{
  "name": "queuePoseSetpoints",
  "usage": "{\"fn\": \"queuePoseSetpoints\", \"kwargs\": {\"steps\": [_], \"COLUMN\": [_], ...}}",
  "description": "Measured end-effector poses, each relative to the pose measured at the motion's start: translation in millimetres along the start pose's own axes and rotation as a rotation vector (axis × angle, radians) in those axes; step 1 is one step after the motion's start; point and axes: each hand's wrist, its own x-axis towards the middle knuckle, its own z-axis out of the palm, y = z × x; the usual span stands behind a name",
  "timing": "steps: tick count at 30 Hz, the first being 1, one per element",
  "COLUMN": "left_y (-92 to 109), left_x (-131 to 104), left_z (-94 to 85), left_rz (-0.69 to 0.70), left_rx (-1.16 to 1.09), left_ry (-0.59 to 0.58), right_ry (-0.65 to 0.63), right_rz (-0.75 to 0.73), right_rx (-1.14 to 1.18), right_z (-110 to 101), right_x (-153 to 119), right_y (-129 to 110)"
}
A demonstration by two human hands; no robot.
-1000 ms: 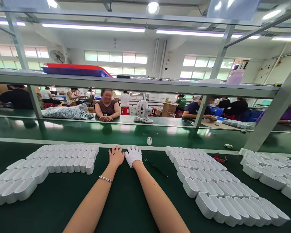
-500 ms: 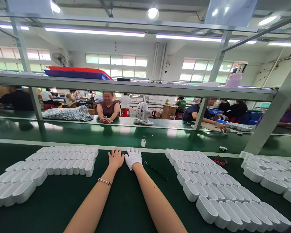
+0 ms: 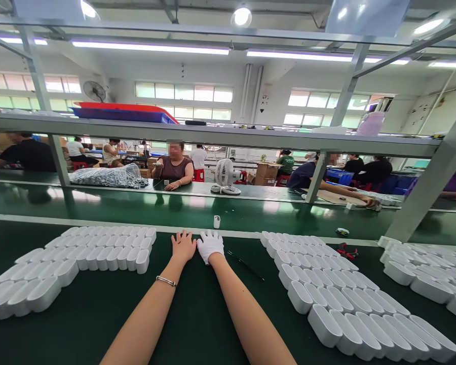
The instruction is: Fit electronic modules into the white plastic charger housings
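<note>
Bare left hand and white-gloved right hand lie flat, fingers apart, grasping nothing. Beyond them stands a small white block. An outward sweep could knock the slim dark tool beside the glove. No writing is legible.

Bright overhead tube lights glare on the glossy green belt, with edges stretched wide
</note>
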Motion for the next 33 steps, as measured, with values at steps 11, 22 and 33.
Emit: {"fn": "queuePoseSetpoints", "kwargs": {"steps": [11, 22, 33], "left_y": [0.5, 0.2, 0.0], "left_x": [-1.6, -1.0, -0.5], "left_z": [1.2, 1.8, 2.7], "left_rz": [-0.007, -0.01, -0.002], "left_rx": [-0.012, -0.014, 0.006], "left_ry": [0.008, 0.006, 0.002], "right_ry": [0.012, 0.01, -0.003], "right_rz": [-0.006, -0.018, -0.021], "right_rx": [0.002, -0.004, -0.009], "right_z": [-1.7, 0.8, 1.6], "right_x": [1.0, 1.2, 2.3], "right_y": [-0.6, 1.2, 1.8]}}
